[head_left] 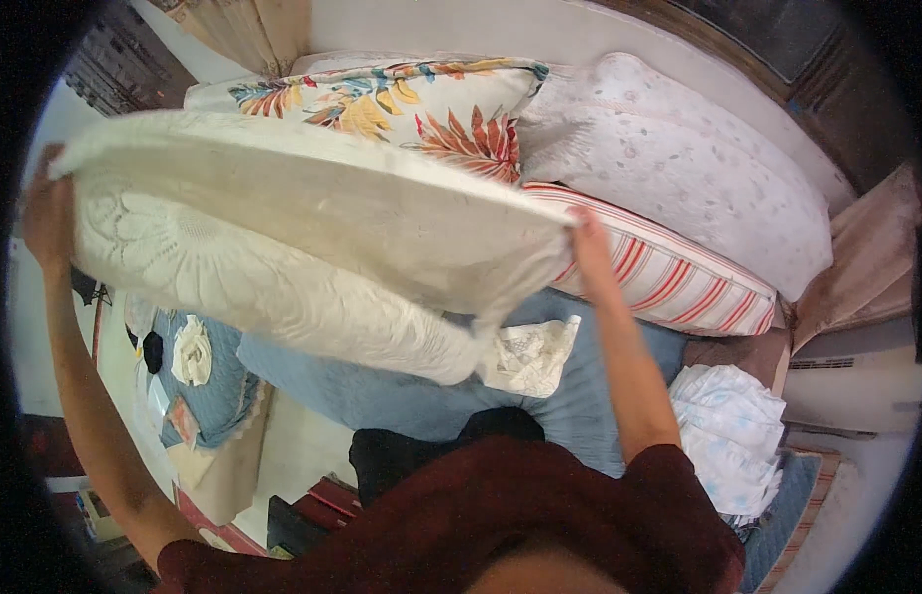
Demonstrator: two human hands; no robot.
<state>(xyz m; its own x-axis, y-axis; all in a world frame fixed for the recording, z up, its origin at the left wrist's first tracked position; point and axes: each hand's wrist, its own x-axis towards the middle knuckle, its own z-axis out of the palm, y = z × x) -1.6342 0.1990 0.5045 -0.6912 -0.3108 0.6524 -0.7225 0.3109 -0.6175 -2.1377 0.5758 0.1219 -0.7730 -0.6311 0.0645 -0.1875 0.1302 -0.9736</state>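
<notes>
Grip: left hand [48, 213] is bent around the left end of a cream textured cover [233, 267], fingers drawn in on its rim, though their exact hold is hidden by the cloth and by blur; right hand [590, 247] pinches the right end of the upper edge, thumb side showing, no visible gap at the pinch. Cover is held up off the bed, stretched between the two hands across the left and middle of the scene, above a blue bed sheet [402, 396]. Left to right: its embossed face bulges toward the near side, left of centre; a thinner, plain panel sags behind it; at right the panel narrows into a loose drape below the right hand. Handling estimate: soft and limp, fairly light but bulky, low breakage risk; thin panel probably creases or slips more readily than the padded face. Best hold judged to be the two ends of the upper rim, taken with full fingers rather than tips. Beneath the right end lies a crumpled cream cloth [530, 358]; farther right, beyond the right wrist, a red-striped cushion [669, 272].
</notes>
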